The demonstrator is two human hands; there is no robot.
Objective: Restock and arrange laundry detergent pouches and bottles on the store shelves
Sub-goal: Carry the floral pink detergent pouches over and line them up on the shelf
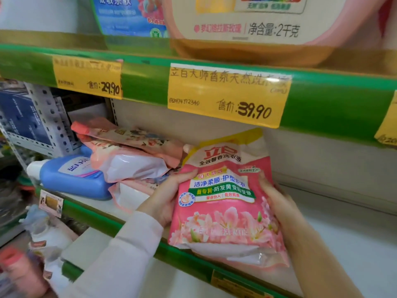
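Observation:
A pink and yellow detergent pouch [225,198] with flower print stands upright at the front of the white middle shelf [343,233]. My left hand [167,196] grips its left edge, thumb on the front. My right hand [277,201] holds its right edge, fingers curled behind it. To the left lies a stack of pink floral pouches [133,155], flat and overlapping. A blue detergent bottle [73,179] lies on its side beside that stack, white cap pointing left.
A green shelf rail [322,108] above carries yellow price tags [227,95]. Large pink and blue bottles [247,24] stand on the upper shelf. The shelf's green front lip [96,214] runs below my hands. More pouches [49,244] sit blurred at lower left.

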